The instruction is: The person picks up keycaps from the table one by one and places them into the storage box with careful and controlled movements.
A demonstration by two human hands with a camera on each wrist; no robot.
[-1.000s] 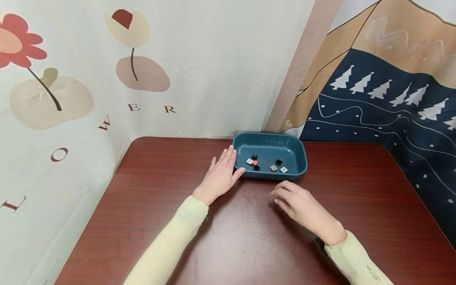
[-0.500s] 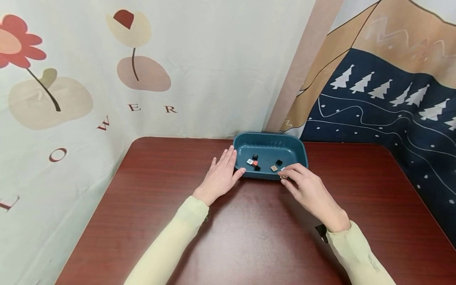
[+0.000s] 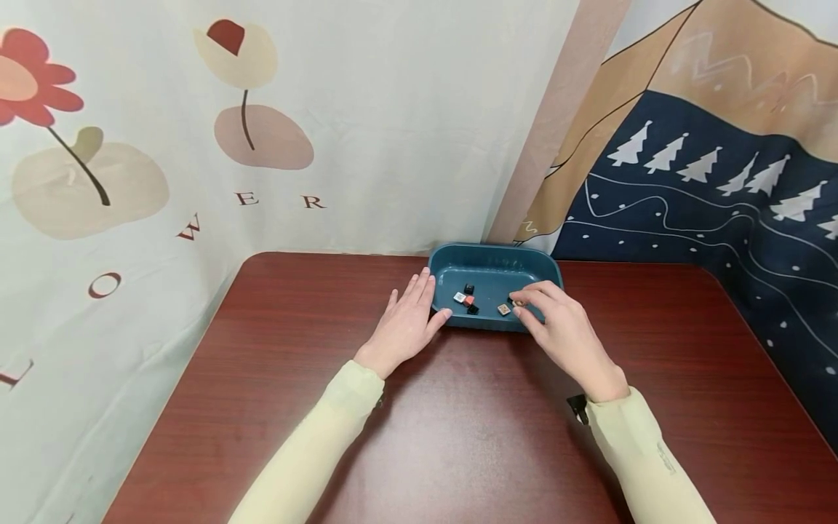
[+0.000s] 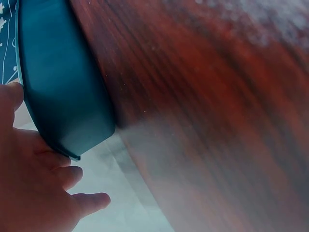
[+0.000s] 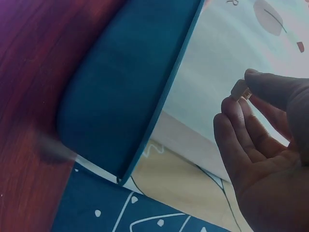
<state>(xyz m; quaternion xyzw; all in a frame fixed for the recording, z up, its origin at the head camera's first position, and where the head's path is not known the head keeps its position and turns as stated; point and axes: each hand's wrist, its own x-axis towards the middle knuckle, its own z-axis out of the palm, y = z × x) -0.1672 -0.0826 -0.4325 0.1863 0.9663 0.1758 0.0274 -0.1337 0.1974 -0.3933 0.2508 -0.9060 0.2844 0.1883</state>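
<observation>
My right hand (image 3: 564, 331) is over the right side of a blue-green plastic tray (image 3: 491, 255). In the right wrist view, its thumb and fingertips pinch a small beige keycap (image 5: 240, 90) above the tray's rim. Loose keycaps lie on the tray floor: a white keycap (image 3: 460, 297), an orange keycap (image 3: 468, 300), a tan keycap (image 3: 503, 309) and some black ones. Fingers of the right hand hide part of the tray's right end. My left hand (image 3: 401, 324) rests against the tray's left end with straight fingers, the thumb at the front rim.
The tray stands at the back edge of a glossy red-brown table (image 3: 425, 437). Behind it hangs a pale curtain (image 3: 393, 131) with printed flowers and letters. A dark blue cloth (image 3: 655, 204) with white trees hangs at the right.
My right hand has moved from the table in front of the tray forward over its right side, with the keycap pinched. The left hand and the tray have stayed in place.
</observation>
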